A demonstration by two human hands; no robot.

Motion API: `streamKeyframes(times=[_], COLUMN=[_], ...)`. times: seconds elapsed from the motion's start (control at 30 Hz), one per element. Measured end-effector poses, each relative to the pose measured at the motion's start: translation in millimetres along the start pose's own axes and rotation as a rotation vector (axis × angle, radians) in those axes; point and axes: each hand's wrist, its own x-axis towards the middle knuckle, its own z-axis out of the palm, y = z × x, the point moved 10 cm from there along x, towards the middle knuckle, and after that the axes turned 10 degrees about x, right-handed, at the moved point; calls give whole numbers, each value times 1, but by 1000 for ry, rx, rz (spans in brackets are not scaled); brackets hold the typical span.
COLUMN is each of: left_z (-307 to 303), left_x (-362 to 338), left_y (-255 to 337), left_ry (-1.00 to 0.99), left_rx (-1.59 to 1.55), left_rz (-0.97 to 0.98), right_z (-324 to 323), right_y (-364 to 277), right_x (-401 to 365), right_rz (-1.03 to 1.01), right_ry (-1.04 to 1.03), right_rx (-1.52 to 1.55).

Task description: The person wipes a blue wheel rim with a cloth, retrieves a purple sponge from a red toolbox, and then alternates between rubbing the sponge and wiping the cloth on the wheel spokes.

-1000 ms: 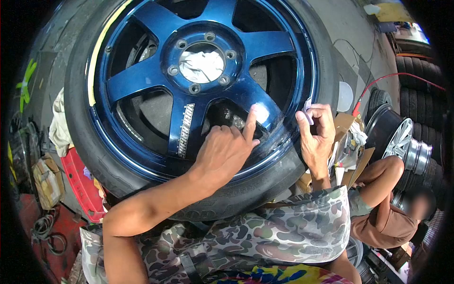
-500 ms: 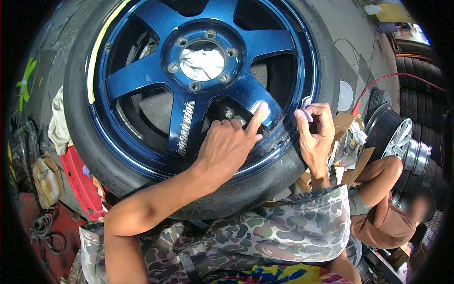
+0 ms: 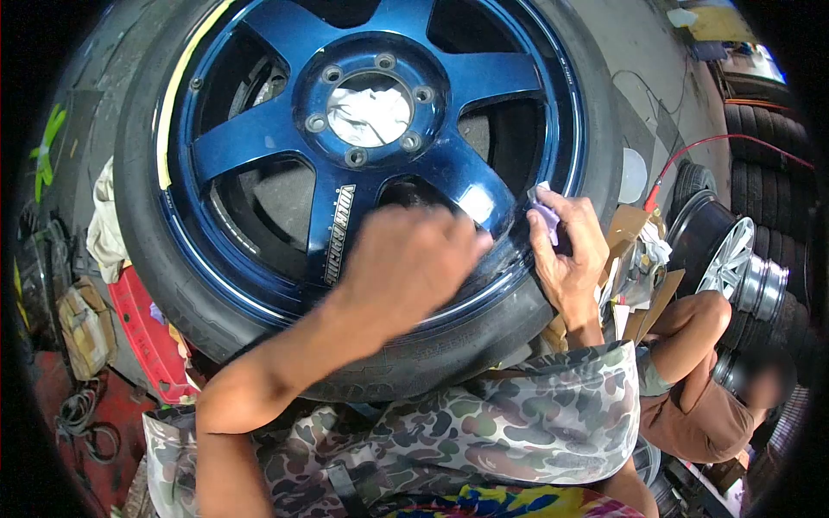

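Observation:
A blue six-spoke wheel (image 3: 233, 142) in a black tyre (image 3: 142, 233) lies face up in front of me. My left hand (image 3: 419, 259) is over the lower spokes, right of the white lettering (image 3: 341, 235); motion smears its fingers, so what they touch cannot be made out. Near the rim at the lower right, my right hand (image 3: 570, 246) pinches a small purple and grey piece (image 3: 544, 216) between thumb and fingers. A bright shine lies on the spoke (image 3: 477, 200) between my hands. White crumpled material (image 3: 370, 116) shows in the centre hole, and a yellow strip (image 3: 175, 91) follows the upper-left rim.
A person (image 3: 708, 414) sits low at the right, near loose wheels (image 3: 734, 259) and stacked tyres (image 3: 764, 164). A red hose (image 3: 717, 138) runs there. An open cardboard box (image 3: 652, 302) is beside my right hand. At the left are a red tray (image 3: 147, 337) and a white cloth (image 3: 105, 224).
My left hand has drawn back from the lower-right spoke, where its index finger rested, and is now blurred. My right hand has shifted slightly left and down with the purple piece.

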Motion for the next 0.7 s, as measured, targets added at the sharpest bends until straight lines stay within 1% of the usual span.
streamKeyframes(times=[0.03,0.07,0.1,0.13,0.17,0.2,0.23,0.33,0.37,0.4,0.47,0.53,0.6,0.67,0.7], left_z=[-19,-36,-54,-67,-79,-92,-97,-89,-79,-70,-46,-46,-47,-51,-47], left_x=[7,10,11,8,6,0,-7,-27,-29,-32,-34,-35,-30,-27,-24], left_y=[-23,-49,-79,-106,-132,-152,-178,-234,-242,-248,-266,-266,-261,-261,-262], left_ry=[109,175,315,394,386,484,503,451,372,293,59,85,94,104,61], left_rx=[-28,-45,-62,19,29,123,171,235,271,308,315,308,344,382,374], left_rz=[-71,-170,-254,-320,-455,-462,-520,-661,-683,-703,-787,-869,-892,-910,-887], right_z=[4,5,12,18,25,32,39,50,55,55,59,59,62,64,67], right_y=[-4,-6,-10,-14,-19,-25,-29,-28,-26,-27,-28,-29,-27,-35,-34], right_x=[0,-1,-2,-2,-3,-4,-3,0,-1,0,-2,-4,-5,4,8], right_rz=[2,4,-18,-39,-40,-93,-103,-101,-91,-94,-95,-74,-48,-140,-140], right_ry=[-24,-24,-80,-135,-199,-234,-277,-369,-417,-419,-493,-516,-541,-450,-444], right_rx=[16,20,40,60,78,104,113,87,53,57,-36,-73,-113,-44,-35])
